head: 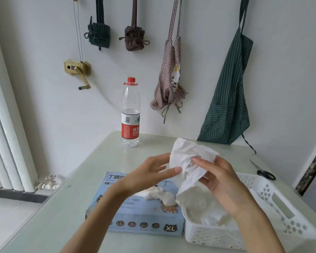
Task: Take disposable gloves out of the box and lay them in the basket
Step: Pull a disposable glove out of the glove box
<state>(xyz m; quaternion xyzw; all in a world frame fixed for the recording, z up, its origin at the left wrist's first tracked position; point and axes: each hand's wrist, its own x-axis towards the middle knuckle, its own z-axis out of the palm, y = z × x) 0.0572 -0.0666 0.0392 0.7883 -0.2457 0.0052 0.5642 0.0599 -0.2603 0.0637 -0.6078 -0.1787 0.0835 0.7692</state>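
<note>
A light blue glove box [135, 216] marked XL lies near the table's front edge, with white gloves poking out of its top slot [159, 195]. Beside it on the right stands a white perforated basket [274, 212] with white gloves lying inside [204, 214]. Above the box and basket I hold a crumpled white glove [190, 161]. My right hand [221, 181] grips its middle with curled fingers. My left hand [151, 174] touches the glove's left edge with its fingers stretched out.
A water bottle with a red cap [130, 114] stands at the back of the pale table [62, 207]. Black-handled scissors [263, 171] lie at the right edge, behind the basket. Aprons hang on the wall behind. A radiator stands to the left.
</note>
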